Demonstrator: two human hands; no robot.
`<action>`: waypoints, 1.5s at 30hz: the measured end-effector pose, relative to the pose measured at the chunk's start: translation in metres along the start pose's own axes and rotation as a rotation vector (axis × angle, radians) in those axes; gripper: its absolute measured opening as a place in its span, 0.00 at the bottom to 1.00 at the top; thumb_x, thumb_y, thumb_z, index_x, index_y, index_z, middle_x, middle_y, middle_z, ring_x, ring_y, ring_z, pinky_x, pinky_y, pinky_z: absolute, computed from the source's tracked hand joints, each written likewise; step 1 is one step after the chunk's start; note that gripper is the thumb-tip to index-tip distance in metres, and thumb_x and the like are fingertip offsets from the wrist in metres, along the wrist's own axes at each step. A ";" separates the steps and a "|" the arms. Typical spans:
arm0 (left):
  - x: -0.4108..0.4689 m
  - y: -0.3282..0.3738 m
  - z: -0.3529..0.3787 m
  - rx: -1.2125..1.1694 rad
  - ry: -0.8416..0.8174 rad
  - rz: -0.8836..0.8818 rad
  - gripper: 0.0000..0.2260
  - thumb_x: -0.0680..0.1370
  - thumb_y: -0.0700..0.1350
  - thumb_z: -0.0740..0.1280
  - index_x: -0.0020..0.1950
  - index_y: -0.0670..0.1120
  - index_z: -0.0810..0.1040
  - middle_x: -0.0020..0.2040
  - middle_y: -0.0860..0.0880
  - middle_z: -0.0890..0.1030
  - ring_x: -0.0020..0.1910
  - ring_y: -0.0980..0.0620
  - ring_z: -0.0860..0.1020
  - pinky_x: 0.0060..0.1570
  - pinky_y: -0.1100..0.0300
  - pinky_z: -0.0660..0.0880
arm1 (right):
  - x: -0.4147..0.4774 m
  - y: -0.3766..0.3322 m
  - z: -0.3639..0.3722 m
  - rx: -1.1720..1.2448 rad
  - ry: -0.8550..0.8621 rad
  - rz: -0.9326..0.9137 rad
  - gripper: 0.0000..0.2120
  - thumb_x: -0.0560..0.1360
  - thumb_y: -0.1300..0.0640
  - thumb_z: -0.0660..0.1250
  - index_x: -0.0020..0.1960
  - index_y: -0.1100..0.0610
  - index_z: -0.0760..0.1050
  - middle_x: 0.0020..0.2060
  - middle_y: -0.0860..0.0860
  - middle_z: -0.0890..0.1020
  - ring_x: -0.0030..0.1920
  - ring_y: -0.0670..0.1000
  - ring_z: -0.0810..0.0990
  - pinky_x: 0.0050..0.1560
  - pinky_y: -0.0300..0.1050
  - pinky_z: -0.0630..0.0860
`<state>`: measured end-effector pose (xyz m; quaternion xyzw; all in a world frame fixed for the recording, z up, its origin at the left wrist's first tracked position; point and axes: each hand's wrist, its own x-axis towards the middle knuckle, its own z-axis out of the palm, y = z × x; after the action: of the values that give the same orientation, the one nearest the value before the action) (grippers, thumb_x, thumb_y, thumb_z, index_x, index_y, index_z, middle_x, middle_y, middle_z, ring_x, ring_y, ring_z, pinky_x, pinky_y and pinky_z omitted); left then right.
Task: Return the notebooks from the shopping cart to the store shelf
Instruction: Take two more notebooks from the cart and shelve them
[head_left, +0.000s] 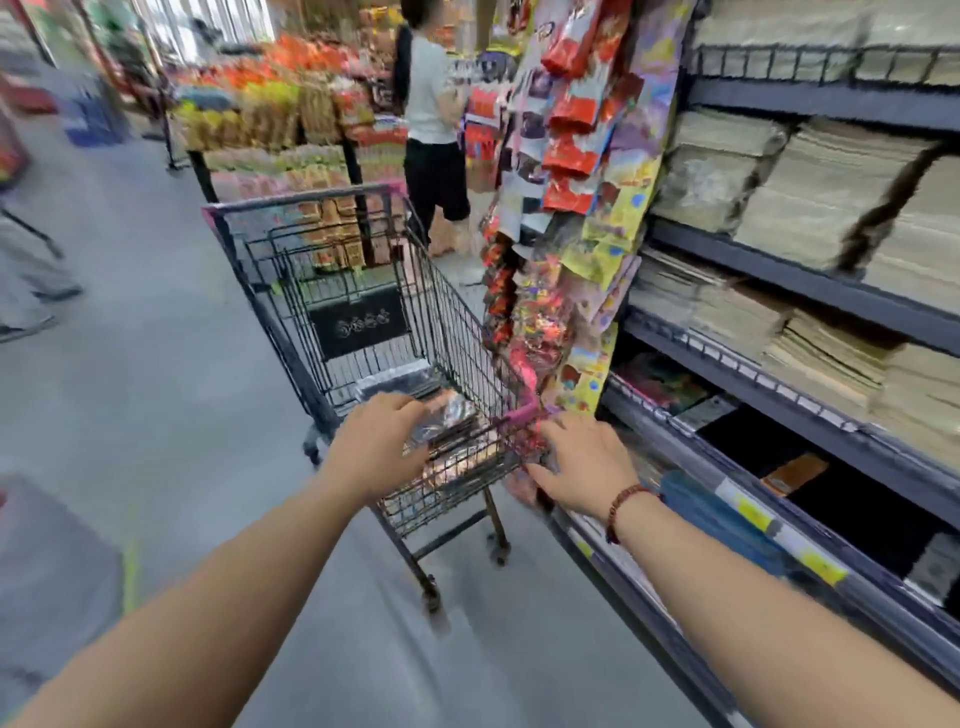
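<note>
Bright, even store light fills the aisle, with a washed-out white glow at the top left and only faint, soft shadows on the grey floor (156, 374). Motion blur smears the whole picture, worst on the hanging snack packets (571, 156) and the goods stacked on the shelf (779, 273), whose rails bow from wide-lens distortion.

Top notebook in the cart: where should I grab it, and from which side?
Come from above: the wire walls of the cart block every side. The top notebook lies roughly flat in shiny wrap, so pinch its near edge, under the left hand, thumb on top, fingers beneath.
</note>
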<state>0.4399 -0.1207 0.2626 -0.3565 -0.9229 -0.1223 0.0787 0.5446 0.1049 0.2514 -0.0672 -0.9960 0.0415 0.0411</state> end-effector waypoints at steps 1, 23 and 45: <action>0.001 -0.011 0.001 -0.006 0.001 -0.007 0.17 0.75 0.49 0.64 0.63 0.47 0.75 0.59 0.48 0.77 0.59 0.47 0.73 0.58 0.54 0.72 | 0.009 -0.008 0.002 0.000 -0.003 -0.009 0.24 0.74 0.40 0.60 0.66 0.52 0.68 0.62 0.52 0.74 0.65 0.56 0.68 0.64 0.51 0.66; 0.204 -0.190 0.088 -0.019 -0.207 -0.067 0.16 0.74 0.50 0.63 0.60 0.46 0.76 0.56 0.47 0.78 0.58 0.47 0.74 0.56 0.53 0.73 | 0.279 -0.003 0.121 0.064 -0.206 0.066 0.22 0.75 0.42 0.60 0.65 0.52 0.69 0.58 0.50 0.75 0.60 0.53 0.70 0.60 0.49 0.68; 0.371 -0.258 0.275 -0.165 -0.703 0.539 0.19 0.75 0.49 0.64 0.65 0.46 0.73 0.62 0.46 0.75 0.63 0.43 0.71 0.58 0.51 0.72 | 0.357 -0.053 0.266 0.630 -0.216 1.275 0.23 0.73 0.47 0.67 0.63 0.57 0.70 0.55 0.57 0.76 0.54 0.57 0.76 0.50 0.44 0.73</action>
<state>-0.0227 0.0095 0.0415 -0.6091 -0.7550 -0.0420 -0.2392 0.1622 0.0813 0.0186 -0.6160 -0.7023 0.3492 -0.0727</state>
